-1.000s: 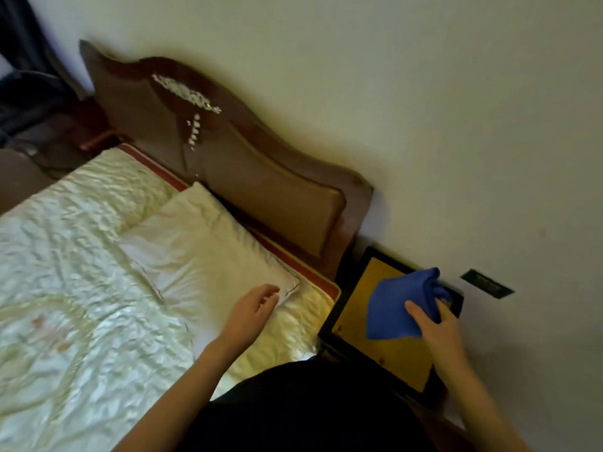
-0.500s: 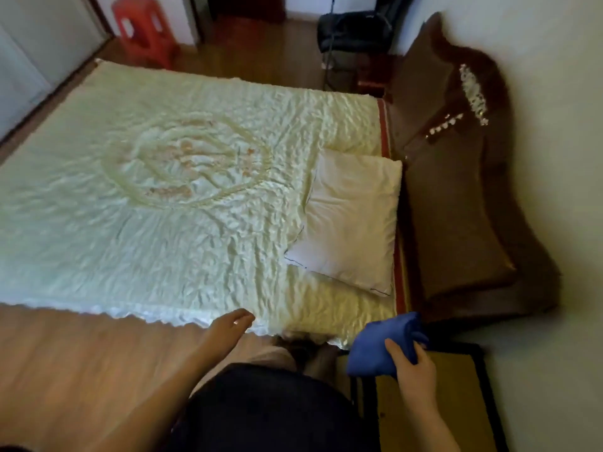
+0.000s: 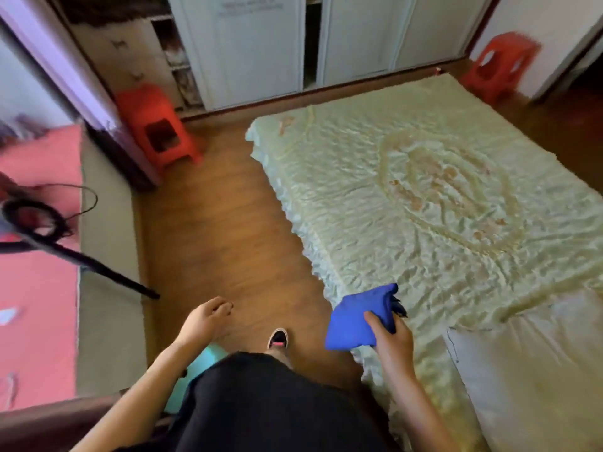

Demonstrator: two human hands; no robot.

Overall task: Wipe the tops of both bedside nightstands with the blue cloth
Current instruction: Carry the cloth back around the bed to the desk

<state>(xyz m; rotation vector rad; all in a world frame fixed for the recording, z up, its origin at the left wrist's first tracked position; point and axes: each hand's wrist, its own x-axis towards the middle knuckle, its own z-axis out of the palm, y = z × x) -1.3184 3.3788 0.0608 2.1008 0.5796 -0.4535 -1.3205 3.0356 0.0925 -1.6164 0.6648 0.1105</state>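
Now blue cloth (image 3: 360, 316) bunched, clamped by right hand (image 3: 390, 337) fingers (image 3: 375, 322) above bed (image 3: 440, 197) edge; left hand (image 3: 204, 319) loosely curled, nothing held.

A blue cloth (image 3: 357, 318), a pale green bedspread (image 3: 424, 203) with an orange-flecked oval pattern, two red stools (image 3: 153, 125) and a brown wooden floor (image 3: 228, 223) are seen.

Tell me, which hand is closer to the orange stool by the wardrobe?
Left. The left hand hangs over the floor below the orange stool; the right hand is by the bed.
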